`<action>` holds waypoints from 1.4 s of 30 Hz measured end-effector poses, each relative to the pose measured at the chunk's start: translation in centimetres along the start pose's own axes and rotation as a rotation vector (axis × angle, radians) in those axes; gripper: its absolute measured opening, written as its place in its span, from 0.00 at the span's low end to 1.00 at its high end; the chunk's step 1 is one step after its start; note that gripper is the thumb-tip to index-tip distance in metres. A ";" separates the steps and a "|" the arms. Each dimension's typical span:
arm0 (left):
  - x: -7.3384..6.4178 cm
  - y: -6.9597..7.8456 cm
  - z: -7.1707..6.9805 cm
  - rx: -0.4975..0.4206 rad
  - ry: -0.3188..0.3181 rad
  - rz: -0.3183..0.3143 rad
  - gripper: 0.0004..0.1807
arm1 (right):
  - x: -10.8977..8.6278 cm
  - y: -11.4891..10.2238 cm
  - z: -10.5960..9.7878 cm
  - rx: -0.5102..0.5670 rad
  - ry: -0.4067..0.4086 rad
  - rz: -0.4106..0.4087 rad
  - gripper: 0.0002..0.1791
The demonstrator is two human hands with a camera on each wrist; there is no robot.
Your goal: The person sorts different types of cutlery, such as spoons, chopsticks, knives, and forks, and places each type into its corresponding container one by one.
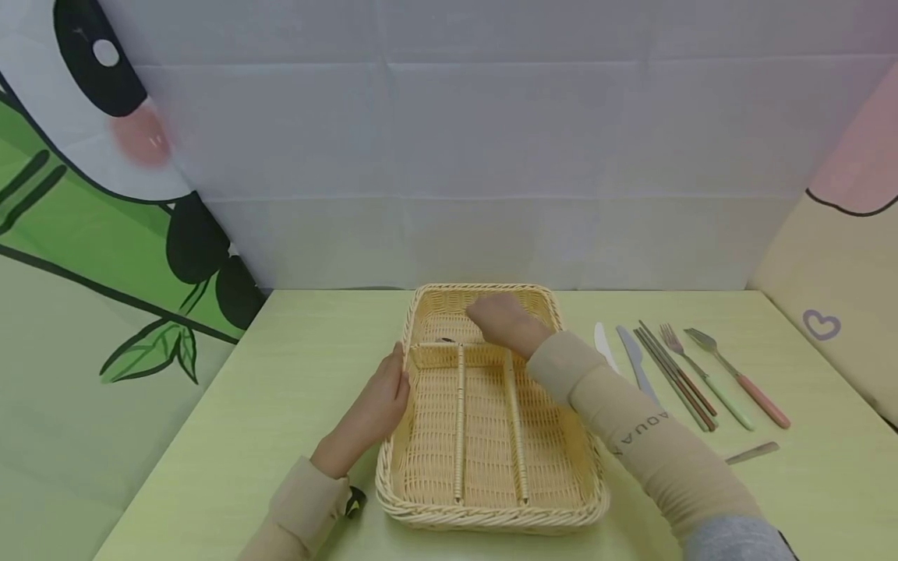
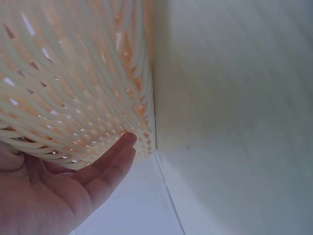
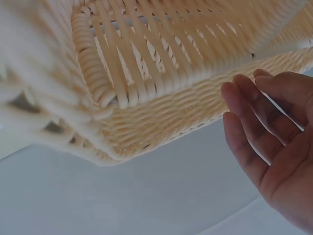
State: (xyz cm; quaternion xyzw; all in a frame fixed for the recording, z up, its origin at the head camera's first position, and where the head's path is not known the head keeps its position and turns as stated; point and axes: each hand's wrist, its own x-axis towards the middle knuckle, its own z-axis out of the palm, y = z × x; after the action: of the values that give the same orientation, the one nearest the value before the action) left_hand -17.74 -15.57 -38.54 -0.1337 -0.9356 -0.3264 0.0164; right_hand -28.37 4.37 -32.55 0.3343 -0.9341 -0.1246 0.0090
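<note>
A rectangular wicker basket (image 1: 491,516) stands at the middle of the table, its inside split by woven dividers. Along its left outer wall lies my left hand (image 1: 375,401), fingers extended against the weave. My right hand (image 1: 505,321) is over the far cross compartment, near the divider. In the right wrist view its fingers (image 3: 247,142) are loosely bent with nothing visible between them. A small dark piece of an object (image 1: 447,340) shows beyond the cross divider, and its kind cannot be told.
Right of the basket lie a white knife (image 1: 603,347), a blue-grey knife (image 1: 636,362), wood-ended chopsticks (image 1: 677,378), a green-handled fork (image 1: 708,378) and a red-handled fork (image 1: 740,378). Nearer, a utensil handle (image 1: 754,453) shows partly behind the right sleeve. A pale wall (image 1: 526,156) rises behind the table.
</note>
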 end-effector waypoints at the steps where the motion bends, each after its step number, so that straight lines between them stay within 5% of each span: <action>1: 0.0 0.0 0.0 0.000 -0.002 -0.002 0.29 | -0.1 0.1 -0.1 0.007 -0.001 -0.001 0.10; 16: 0.2 0.0 0.2 0.017 0.005 0.000 0.30 | -1.9 2.1 -0.3 0.048 0.006 0.077 0.16; 35: 0.1 0.2 0.1 0.016 0.011 0.005 0.29 | -6.9 4.8 0.2 0.099 0.271 0.082 0.11; 42: 0.2 -0.1 0.2 0.010 0.007 -0.004 0.30 | -9.0 5.9 1.0 0.139 0.282 0.129 0.04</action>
State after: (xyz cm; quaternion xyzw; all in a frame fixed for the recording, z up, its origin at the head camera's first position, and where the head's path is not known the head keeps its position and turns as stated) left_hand -17.98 -15.47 -38.73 -0.1307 -0.9373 -0.3224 0.0198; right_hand -25.10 14.62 -31.48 0.2879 -0.9494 -0.0107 0.1250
